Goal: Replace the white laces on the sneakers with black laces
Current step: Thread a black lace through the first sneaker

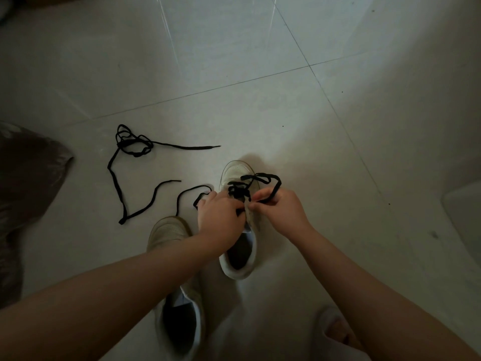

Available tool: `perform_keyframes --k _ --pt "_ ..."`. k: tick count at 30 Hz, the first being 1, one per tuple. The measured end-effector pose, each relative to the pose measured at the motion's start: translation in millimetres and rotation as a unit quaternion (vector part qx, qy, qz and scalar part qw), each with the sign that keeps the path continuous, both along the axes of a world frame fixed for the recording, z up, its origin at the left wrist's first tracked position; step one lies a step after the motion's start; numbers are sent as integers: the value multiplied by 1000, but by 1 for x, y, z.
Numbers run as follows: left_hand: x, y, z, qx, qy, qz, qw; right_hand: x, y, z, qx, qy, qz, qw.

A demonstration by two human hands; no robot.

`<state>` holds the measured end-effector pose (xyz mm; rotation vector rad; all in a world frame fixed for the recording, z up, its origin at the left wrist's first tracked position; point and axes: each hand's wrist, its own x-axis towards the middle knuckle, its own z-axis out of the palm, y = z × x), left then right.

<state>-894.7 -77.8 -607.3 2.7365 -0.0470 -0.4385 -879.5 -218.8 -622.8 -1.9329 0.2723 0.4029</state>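
Pale tiled floor (260, 74). Half-laced sneaker (240, 246): long axis 6–12 o'clock, toe at 12. Black lace (270, 188) is pinched by curled left hand (221, 214) and right hand (278, 212).

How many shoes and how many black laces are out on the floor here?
Sneakers: 2, the far sneaker being laced and the near sneaker.
Black laces: 2, the threaded lace and the loose lace.
Total: 4
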Motion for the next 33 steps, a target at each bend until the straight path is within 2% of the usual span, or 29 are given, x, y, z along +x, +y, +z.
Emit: perform_keyframes --k 3,7,10,13,16,20,23,25,29,33 --pt "0 -1 -5 -24 -1 8 1000 1 2 -1 30 9 -31 999" --pt "2 2 -8 -164 -13 41 986 -4 5 1 61 53 -43 996" --pt "5 7 -7 -208 6 37 977 -8 6 1 85 93 -47 991" --pt "10 13 -5 -245 18 78 966 -6 7 2 64 72 -19 995" --pt "25 19 5 -320 26 148 935 -3 7 3 20 52 7 998" --pt "33 22 15 -211 -42 57 975 -6 4 5 31 57 -9 998" --pt "13 20 13 -169 -60 -49 983 -7 5 5 35 57 -17 998" --pt "6 16 10 -94 -51 -101 989 -5 3 6 30 59 -19 998" --pt "7 2 8 37 -32 -134 990 -7 2 5 46 69 -31 996" --pt "17 -9 9 31 -21 -97 995 -8 3 3 52 73 -42 995"
